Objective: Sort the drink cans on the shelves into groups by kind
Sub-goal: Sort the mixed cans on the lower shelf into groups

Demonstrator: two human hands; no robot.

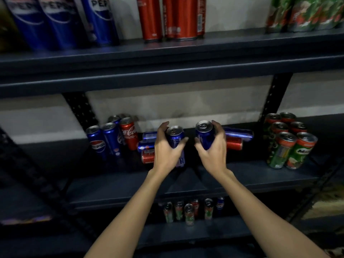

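Both forearms reaching forward over the middle shelf (186, 175), left hand (165, 149) gripping an upright blue can (176, 138), right hand (214, 146) gripping another blue can (203, 133)

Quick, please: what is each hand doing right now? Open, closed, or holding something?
Left hand: grips an upright blue can.
Right hand: grips another blue can, lifted slightly higher.

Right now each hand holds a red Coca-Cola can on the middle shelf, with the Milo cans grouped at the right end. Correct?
Not quite: the colour is wrong. In the head view the left hand grips a blue Pepsi can and the right hand grips another blue can, not red Coca-Cola ones. The rest holds: both are at the middle shelf, and the Milo cans are grouped at its right end.
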